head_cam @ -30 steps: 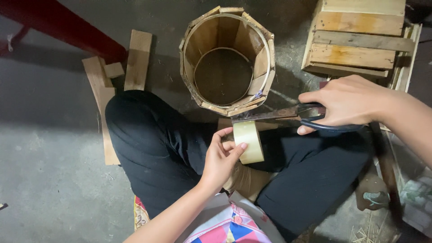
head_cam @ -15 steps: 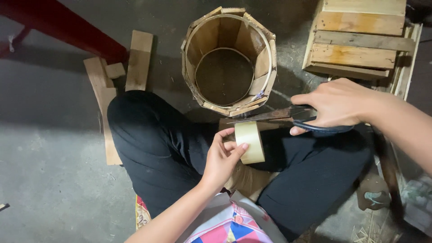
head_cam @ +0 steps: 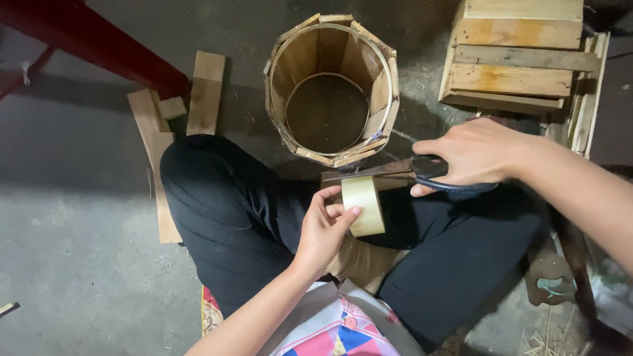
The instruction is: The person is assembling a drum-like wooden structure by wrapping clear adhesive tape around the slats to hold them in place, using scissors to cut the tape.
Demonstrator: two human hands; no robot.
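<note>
While pinched by left fingers [head_cam: 343,212], tape roll [head_cam: 364,205] beneath right-hand [head_cam: 471,153] scissors [head_cam: 402,173]

Wooden bucket [head_cam: 330,92] blocks ahead, bare floor [head_cam: 72,217] open leftward

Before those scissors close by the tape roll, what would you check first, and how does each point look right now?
1. Left hand grips the tape roll: ok.
2. Right hand holds the scissors by the handles: ok.
3. Blades lie just above the roll: ok.
4. Left fingers clear of the blades: not ok, they sit just below.
5. Tape strip between the blades: cannot tell.
6. Wooden bucket stands upright behind: ok.
</note>
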